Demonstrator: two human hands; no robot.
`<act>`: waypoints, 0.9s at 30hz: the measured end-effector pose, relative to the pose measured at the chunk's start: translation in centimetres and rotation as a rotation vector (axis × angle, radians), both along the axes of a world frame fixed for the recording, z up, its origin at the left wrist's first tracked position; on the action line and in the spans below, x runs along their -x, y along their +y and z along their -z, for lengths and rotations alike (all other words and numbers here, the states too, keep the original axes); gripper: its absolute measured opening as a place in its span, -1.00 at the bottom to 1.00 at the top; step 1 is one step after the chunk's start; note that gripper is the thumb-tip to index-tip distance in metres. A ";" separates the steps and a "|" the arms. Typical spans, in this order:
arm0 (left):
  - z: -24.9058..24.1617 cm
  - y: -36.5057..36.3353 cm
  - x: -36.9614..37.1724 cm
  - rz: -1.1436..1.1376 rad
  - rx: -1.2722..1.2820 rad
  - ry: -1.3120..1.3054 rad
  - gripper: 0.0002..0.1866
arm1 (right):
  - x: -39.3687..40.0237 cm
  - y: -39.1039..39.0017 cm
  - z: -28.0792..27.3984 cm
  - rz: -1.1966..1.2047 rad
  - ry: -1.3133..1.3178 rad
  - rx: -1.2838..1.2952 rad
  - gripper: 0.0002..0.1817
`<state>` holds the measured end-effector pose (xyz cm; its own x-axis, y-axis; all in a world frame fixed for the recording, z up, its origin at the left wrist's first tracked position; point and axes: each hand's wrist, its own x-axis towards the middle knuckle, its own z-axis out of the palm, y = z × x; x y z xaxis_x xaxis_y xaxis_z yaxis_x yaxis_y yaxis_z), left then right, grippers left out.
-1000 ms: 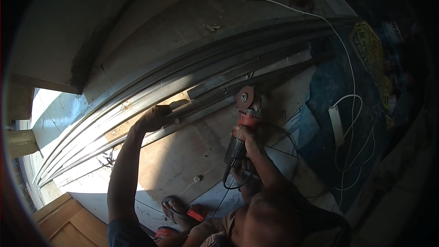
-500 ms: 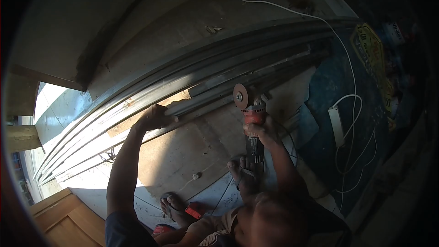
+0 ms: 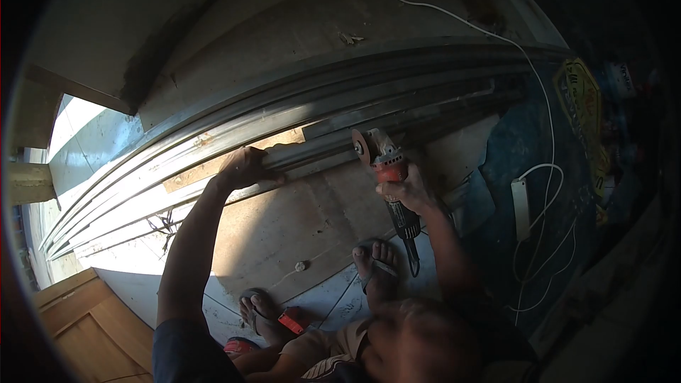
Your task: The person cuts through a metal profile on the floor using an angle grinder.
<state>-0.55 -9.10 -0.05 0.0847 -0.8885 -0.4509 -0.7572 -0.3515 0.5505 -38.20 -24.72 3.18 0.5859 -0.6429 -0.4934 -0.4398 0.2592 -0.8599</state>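
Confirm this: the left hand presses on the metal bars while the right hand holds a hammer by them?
Not a hammer. The head view shows the right hand gripping an angle grinder; the left hand does press on the metal bars.

Bare plywood sheet point(image 3: 298, 220) between the arms was open; long grey metal rails point(image 3: 397, 110) walled off the far side, white cable point(image 3: 546, 135) trailed right.

The metal bars point(image 3: 213, 149) run out of sight leftward; the right hand point(image 3: 408, 191) hides the grinder point(image 3: 386, 170) body.
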 end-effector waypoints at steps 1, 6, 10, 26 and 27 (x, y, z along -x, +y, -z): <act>0.0 0.0 0.0 -0.009 0.000 0.003 -0.26 | -0.2 -0.1 -0.1 0.007 -0.006 0.026 -0.39; 0.7 0.4 -0.2 0.001 0.057 0.014 -0.30 | -1.1 -0.5 -2.2 -0.033 0.054 0.029 -0.43; -0.3 0.2 0.1 -0.005 0.030 0.004 -0.30 | -1.4 -0.6 -2.5 -0.046 0.117 0.027 -0.46; 0.7 0.7 -0.3 -0.014 0.021 0.022 -0.36 | -1.8 -1.2 -1.9 -0.060 0.192 0.213 -0.46; 0.7 0.7 -0.4 -0.019 0.018 0.019 -0.36 | -1.9 -1.4 -1.8 -0.070 0.205 0.176 -0.46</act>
<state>-0.19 -8.38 -0.72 0.0935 -0.8948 -0.4366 -0.7401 -0.3558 0.5707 -36.30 -26.17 4.96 0.5312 -0.6908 -0.4905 -0.6210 0.0763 -0.7801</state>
